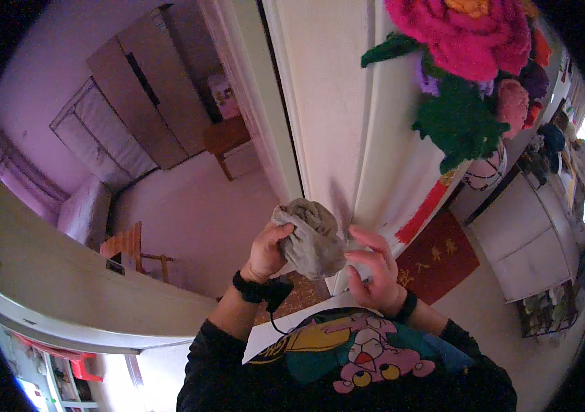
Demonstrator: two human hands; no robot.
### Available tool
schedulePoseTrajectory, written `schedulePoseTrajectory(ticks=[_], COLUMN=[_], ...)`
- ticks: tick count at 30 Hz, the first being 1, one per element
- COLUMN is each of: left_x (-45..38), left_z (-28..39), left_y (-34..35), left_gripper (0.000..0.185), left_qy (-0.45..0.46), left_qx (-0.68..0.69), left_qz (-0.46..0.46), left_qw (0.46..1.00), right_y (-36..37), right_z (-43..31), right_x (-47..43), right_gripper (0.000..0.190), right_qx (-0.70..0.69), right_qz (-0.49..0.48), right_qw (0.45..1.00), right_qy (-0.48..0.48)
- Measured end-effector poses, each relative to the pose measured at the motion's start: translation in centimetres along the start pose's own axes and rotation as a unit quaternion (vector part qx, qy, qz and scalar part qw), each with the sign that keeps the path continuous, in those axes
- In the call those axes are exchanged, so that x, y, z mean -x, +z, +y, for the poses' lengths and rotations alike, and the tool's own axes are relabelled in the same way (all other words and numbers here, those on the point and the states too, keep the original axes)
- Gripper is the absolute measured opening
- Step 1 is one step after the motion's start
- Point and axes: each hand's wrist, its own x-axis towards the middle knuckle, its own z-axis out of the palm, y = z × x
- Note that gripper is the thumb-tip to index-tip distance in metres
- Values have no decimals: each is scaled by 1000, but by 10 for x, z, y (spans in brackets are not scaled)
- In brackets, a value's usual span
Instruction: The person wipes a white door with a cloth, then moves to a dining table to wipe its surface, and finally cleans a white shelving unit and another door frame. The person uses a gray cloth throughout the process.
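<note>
A bunched grey-beige cloth [312, 239] is held up in front of the person, just before a white door frame or panel. My left hand [267, 252] grips its left side, with the thumb pressed over a fold. At the cloth's right edge is my right hand [377, 270], fingers spread and slightly bent; its fingertips are near the cloth, and whether one touches it I cannot tell. A black band with a cable sits on the left wrist, and another black band on the right wrist.
A large pink knitted flower [472, 36] with green leaves hangs at upper right. Through the doorway on the left are a wardrobe [143, 87], a wooden stool [228, 136] and a wooden chair [127, 247]. A red mat [439, 257] and a white cabinet [519, 237] lie to the right.
</note>
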Motion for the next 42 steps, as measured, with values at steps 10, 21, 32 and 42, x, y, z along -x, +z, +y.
schedulePoseTrajectory(ticks=[10, 21, 32, 42], left_x=[18, 2, -15, -28], left_z=[-1, 10, -3, 9], left_y=[2, 37, 74, 73], left_gripper=[62, 56, 22, 35], left_qy=[58, 204, 264, 283], left_qx=[105, -498, -485, -429], left_qz=[-1, 75, -131, 27], left_qw=[993, 839, 823, 858], right_y=[17, -7, -20, -34], right_z=[-14, -12, -19, 5], right_x=[-21, -7, 2, -68], right_gripper=[45, 34, 49, 50], right_qx=[5, 24, 84, 247], right_qz=[11, 20, 56, 180], right_qw=[1000, 998, 994, 948], right_qy=[22, 61, -32, -91])
